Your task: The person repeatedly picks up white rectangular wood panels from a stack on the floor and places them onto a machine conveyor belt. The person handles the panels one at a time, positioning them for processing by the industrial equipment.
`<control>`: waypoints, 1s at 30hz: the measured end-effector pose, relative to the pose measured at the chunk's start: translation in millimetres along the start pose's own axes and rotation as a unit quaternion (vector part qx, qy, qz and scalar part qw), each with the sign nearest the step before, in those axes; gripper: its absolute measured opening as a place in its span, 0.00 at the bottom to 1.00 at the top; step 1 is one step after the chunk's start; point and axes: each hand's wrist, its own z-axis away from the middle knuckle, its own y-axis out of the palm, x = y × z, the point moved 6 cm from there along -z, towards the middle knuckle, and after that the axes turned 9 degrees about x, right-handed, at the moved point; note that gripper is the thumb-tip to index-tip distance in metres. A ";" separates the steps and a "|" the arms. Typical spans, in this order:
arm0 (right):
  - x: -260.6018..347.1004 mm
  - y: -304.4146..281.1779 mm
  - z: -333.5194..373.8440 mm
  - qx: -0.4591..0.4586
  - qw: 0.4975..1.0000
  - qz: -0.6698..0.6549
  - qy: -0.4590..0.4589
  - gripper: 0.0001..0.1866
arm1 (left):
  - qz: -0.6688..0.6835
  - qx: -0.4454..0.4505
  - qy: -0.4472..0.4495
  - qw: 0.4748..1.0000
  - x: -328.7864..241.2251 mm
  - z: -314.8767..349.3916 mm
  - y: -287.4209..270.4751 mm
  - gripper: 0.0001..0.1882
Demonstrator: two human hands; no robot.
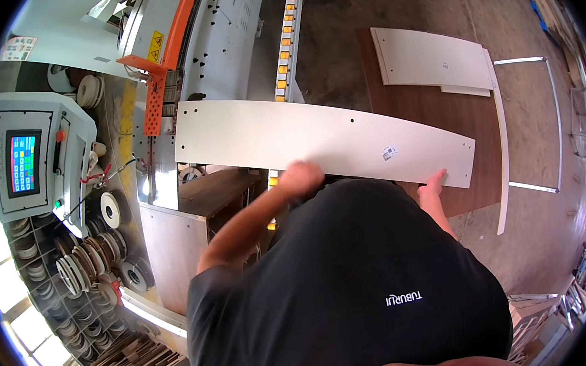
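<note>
A long white board with small drilled holes and a paper label lies across in front of me, its left end at the machine's edge. My right hand grips its near edge toward the right end, thumb on top and the other fingers out of sight beneath. At the middle of the same edge is my left hand, bent inward and smeared by motion. Its fingers do not show clearly, nor whether it touches the board.
An edge-banding machine with an orange rail stands ahead on the left, beside a roller track. Its control panel is farther left, above rolls of banding. White boards lie stacked on a brown board at right.
</note>
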 end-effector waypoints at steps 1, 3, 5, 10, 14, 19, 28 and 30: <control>1.6 1.1 4.3 -0.001 1.000 0.010 0.012 0.51 | 0.053 0.003 0.098 0.994 -23.1 8.2 6.3 0.05; 1.2 -4.9 -2.9 -0.003 1.000 0.007 0.013 0.51 | 0.126 -0.118 0.013 0.985 -18.6 27.9 -17.5 0.05; -3.0 -10.6 -20.5 0.009 1.000 -0.016 -0.004 0.50 | 0.192 -0.184 -0.049 0.963 -10.4 59.1 -41.7 0.05; -6.3 -7.6 -37.0 0.040 0.999 -0.005 -0.012 0.51 | 0.211 -0.176 -0.177 0.945 11.8 104.0 -54.7 0.10; 5.8 4.4 -20.7 0.005 1.000 0.008 -0.019 0.45 | 0.160 -0.113 -0.200 0.960 -7.3 39.2 -50.7 0.13; 8.7 2.3 -34.7 0.032 0.999 -0.005 -0.036 0.46 | 0.091 -0.205 0.014 0.974 -46.4 -30.4 -58.4 0.31; 2.5 8.8 -36.9 0.101 0.994 0.009 -0.042 0.44 | -0.040 -0.359 -0.580 0.730 222.1 229.0 -50.9 0.34; -4.4 -3.8 -69.7 0.142 0.989 0.007 -0.039 0.43 | 0.070 -0.443 -0.607 0.656 197.3 253.4 -52.3 0.32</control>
